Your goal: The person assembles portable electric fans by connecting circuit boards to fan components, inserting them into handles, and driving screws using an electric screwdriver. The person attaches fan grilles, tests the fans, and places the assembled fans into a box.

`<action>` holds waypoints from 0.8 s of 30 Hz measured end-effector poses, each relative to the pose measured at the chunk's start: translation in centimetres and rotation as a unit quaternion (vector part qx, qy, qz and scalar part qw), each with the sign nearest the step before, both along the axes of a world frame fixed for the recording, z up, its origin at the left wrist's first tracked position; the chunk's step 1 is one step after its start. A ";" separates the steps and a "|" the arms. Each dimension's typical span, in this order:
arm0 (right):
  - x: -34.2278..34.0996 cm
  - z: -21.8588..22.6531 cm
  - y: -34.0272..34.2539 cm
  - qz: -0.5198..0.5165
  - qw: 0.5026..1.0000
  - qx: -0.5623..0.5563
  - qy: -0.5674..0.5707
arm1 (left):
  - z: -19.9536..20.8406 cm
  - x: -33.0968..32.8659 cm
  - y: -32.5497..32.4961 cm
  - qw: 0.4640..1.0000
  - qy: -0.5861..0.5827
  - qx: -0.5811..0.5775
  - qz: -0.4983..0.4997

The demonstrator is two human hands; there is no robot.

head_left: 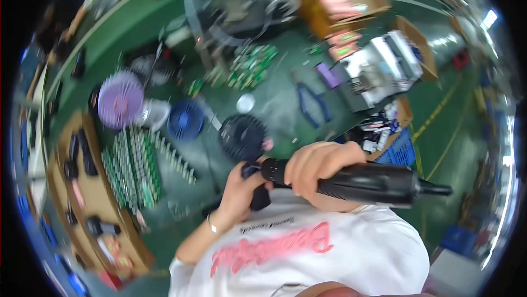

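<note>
Gripping the black electric screwdriver (373,183), your right hand (324,168) wraps its fingers around the barrel, its nose just beside your left hand (235,198). That left hand is curled about the handle of the dark fan (243,135), whose round head sits over the green worktop (285,124). Blue-handled pliers (314,105) lie to the right; a blue fan (185,120) and rows of green circuit boards (132,165) lie left.

A white lamp (489,19) glares at upper right, motion blur smears the green workbench (280,99), and dark-cornered edges bend.
</note>
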State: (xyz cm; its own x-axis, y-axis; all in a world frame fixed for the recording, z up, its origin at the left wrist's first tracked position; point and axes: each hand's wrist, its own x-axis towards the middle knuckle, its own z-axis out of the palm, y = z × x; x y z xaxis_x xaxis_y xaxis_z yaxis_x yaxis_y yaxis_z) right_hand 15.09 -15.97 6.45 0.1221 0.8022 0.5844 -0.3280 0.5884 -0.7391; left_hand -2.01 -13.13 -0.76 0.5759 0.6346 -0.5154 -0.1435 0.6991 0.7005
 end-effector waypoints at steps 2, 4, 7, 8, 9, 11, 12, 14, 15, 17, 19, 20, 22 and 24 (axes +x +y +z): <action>1.4 0.5 0.1 -0.116 0.993 -0.014 -0.018 | -0.1 0.2 0.0 0.999 -0.029 0.023 0.004; 1.4 0.4 0.7 -0.228 0.972 -0.051 -0.002 | 0.0 0.0 -0.7 0.995 -0.091 0.049 0.004; 2.5 -2.5 1.2 -0.231 0.958 -0.109 0.132 | 0.4 0.4 -1.1 0.992 -0.083 0.096 -0.029; 2.8 -3.4 1.3 -0.192 0.965 -0.113 0.137 | 0.5 0.4 -1.0 0.989 -0.073 0.126 -0.039; 3.1 -4.5 1.2 -0.157 0.970 -0.118 0.141 | 0.7 0.6 -1.0 0.986 -0.095 0.134 -0.032; 3.4 -5.6 1.6 -0.166 0.974 -0.114 0.101 | 0.3 0.1 -0.9 0.982 -0.089 0.162 -0.039; 3.4 -5.5 1.6 -0.155 0.976 -0.116 0.102 | 0.1 -0.1 -0.7 0.978 -0.081 0.187 -0.039; 3.3 -5.2 1.6 -0.163 0.975 -0.128 0.082 | 0.7 0.2 -0.8 0.970 -0.083 0.226 -0.023; 3.3 -5.4 1.8 -0.165 0.975 -0.132 0.062 | 1.1 0.4 -1.1 0.971 -0.083 0.224 0.001; 3.6 -5.5 1.9 -0.169 0.974 -0.144 0.043 | 1.5 0.7 -1.3 0.969 -0.081 0.232 0.004; 3.0 -5.0 2.6 -0.197 0.962 -0.182 0.058 | 1.4 0.1 -1.2 0.974 -0.091 0.207 0.029; 2.4 -5.1 3.1 -0.207 0.959 -0.186 0.058 | 1.4 -0.3 -1.2 0.975 -0.081 0.198 0.062; 2.8 -5.7 3.5 -0.221 0.949 -0.196 0.111 | 1.5 -0.1 -0.4 0.974 -0.079 0.195 0.079; 3.1 -5.6 3.4 -0.211 0.953 -0.180 0.122 | 2.0 -1.2 0.2 0.972 -0.083 0.207 0.073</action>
